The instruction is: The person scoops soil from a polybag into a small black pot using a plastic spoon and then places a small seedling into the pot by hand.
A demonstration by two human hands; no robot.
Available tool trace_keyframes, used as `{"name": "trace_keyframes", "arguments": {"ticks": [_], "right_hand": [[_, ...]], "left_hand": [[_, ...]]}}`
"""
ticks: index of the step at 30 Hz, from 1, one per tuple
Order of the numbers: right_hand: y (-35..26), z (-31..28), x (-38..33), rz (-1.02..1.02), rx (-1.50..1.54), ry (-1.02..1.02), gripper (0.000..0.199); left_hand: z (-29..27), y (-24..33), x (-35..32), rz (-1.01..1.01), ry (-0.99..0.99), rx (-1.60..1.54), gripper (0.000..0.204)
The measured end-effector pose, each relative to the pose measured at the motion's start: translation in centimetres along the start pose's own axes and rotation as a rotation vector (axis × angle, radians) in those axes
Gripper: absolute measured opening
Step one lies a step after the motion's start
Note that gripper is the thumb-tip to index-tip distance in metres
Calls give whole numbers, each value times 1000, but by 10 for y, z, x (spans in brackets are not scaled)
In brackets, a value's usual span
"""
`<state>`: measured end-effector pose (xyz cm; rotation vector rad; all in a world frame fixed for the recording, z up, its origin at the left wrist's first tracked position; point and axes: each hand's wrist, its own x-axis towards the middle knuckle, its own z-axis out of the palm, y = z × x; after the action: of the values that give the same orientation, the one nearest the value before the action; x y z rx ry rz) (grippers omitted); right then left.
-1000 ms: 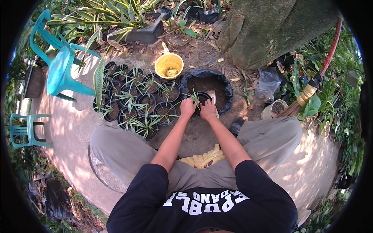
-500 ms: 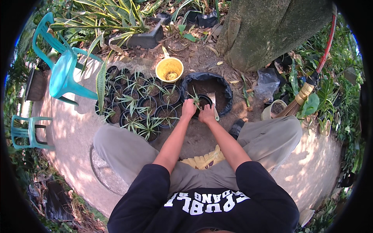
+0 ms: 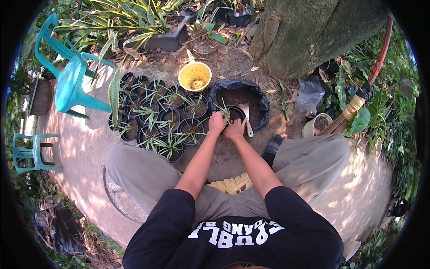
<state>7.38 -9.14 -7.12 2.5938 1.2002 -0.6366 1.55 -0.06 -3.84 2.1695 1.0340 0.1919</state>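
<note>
A small black pot [image 3: 236, 111] with a green striped seedling [image 3: 224, 109] stands on the dirt in front of me. My left hand [image 3: 217, 123] grips its left rim and my right hand [image 3: 235, 129] grips its near rim. Just behind the pot lies a black bag of soil [image 3: 238, 95] with a trowel [image 3: 246, 117] leaning over its edge, right of my hands.
Several black pots with striped plants [image 3: 159, 120] are grouped to the left. A yellow bucket [image 3: 195, 76] sits behind them. Two teal plastic chairs [image 3: 69, 80] stand far left, a tree trunk [image 3: 309, 31] and broom [image 3: 354, 105] to the right. Yellow gloves [image 3: 232, 184] lie between my legs.
Both hands stay on the small pot; the view has shifted slightly, with my hands pressing a little closer around it.
</note>
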Motion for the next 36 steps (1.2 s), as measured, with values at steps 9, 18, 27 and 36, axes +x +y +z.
{"name": "trace_keyframes", "arguments": {"ticks": [9, 18, 27, 36], "right_hand": [[-9, -14, 6, 81, 85, -145, 64], [5, -24, -10, 5, 164, -173, 64], [-5, -17, -8, -10, 177, -143, 57], [-20, -17, 8, 63, 276, -239, 48]], "left_hand": [[6, -21, 12, 10, -59, -182, 22], [30, -47, 30, -65, -19, -479, 13], [36, -41, 34, -93, -61, -602, 10], [32, -37, 31, -121, -81, -699, 9]]}}
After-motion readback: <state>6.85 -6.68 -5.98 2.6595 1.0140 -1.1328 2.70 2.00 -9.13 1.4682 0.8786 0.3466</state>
